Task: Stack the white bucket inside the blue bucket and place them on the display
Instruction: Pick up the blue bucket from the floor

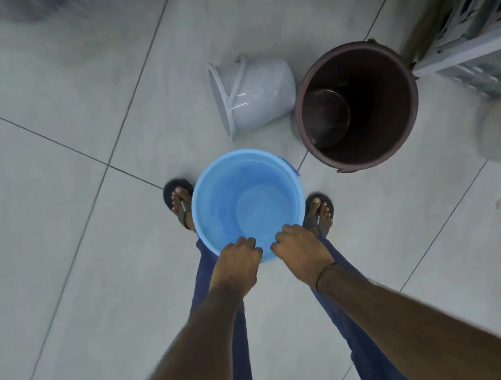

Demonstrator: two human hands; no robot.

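Fig. 1: Your left hand (pixel 238 256) & right hand (pixel 298 247) clamp blue bucket (pixel 246 203) near rim, fingers curled over it. White bucket (pixel 250 92) lies tipped beside brown bin (pixel 356 105); risk: 1-sided rim grip may tilt the blue bucket.

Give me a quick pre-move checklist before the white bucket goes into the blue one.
1. Both hands gripping the blue bucket rim: left hand and right hand on the near edge: ok.
2. Blue bucket upright, mouth up: ok.
3. Blue bucket empty inside: ok.
4. White bucket ready to stack: lying on its side on the floor, beside the brown bin: not ok.
5. A hand free to pick up the white bucket: both busy: not ok.
6. Display spot in view: cannot tell.
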